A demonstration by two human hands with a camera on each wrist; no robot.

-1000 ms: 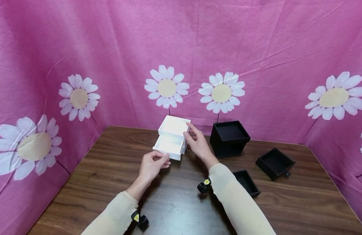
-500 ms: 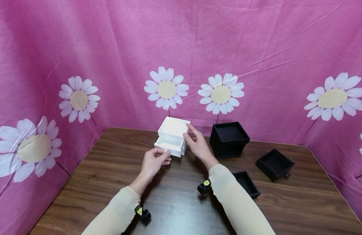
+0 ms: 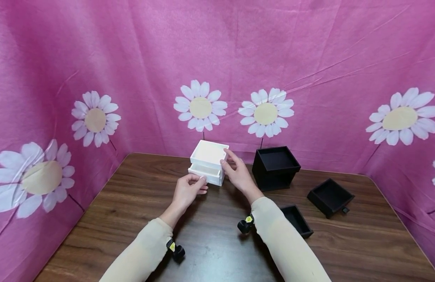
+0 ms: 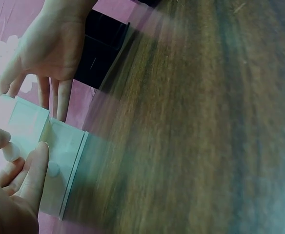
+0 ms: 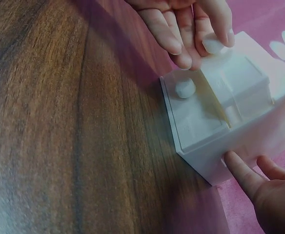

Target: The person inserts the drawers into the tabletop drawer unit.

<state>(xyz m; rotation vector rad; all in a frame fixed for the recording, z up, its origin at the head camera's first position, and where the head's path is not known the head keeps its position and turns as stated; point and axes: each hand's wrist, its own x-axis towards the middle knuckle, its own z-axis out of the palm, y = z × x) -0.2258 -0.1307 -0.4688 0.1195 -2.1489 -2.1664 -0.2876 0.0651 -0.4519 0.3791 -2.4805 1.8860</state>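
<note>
A small white drawer cabinet [image 3: 209, 152] stands near the table's back edge, its upper drawer [image 3: 205, 171] slid partway out. My left hand [image 3: 187, 192] is at that drawer's front, thumb at the top edge and fingers curled around the round knob [image 5: 213, 44]. Below it, the lower drawer [image 5: 196, 117] sits flush in the cabinet, with its own white knob [image 5: 185, 88] exposed. My right hand [image 3: 239, 174] rests against the cabinet's right side with extended fingers; in the right wrist view the fingertips [image 5: 233, 158] touch the side wall.
Right of the white cabinet stands a black cabinet [image 3: 274, 176] with a raised rim. Two black drawers lie on the wooden table [image 3: 140, 196] farther right: one [image 3: 331, 196] with its knob showing, the other [image 3: 296, 221] partly behind my right sleeve. A pink flowered curtain hangs behind.
The upper drawer has slid back into the white cabinet, leaving less of it out. My left hand has moved forward and slightly right with it; the right hand has stayed in place.
</note>
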